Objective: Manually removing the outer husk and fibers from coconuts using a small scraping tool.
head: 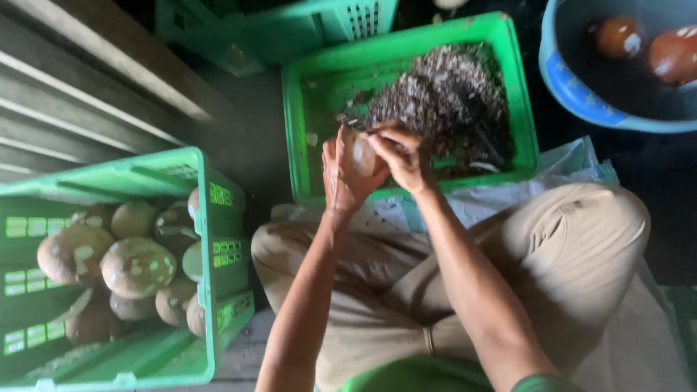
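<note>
Over a green crate (301, 131) of shavings, both forearms reach forward; left hand (341, 174) and right hand (403, 156) are clamped together on a pale round nut (361, 156).

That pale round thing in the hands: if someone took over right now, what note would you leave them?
Left hand: grip around the pale round piece, cupping it.
Right hand: on the piece from the other side; whether it holds a tool cannot be told.
Both are over the green crate with the heap of brown shavings.
Done: shavings heaped there.
Left: brown rounds in the side crate; two more in the blue tub.
</note>
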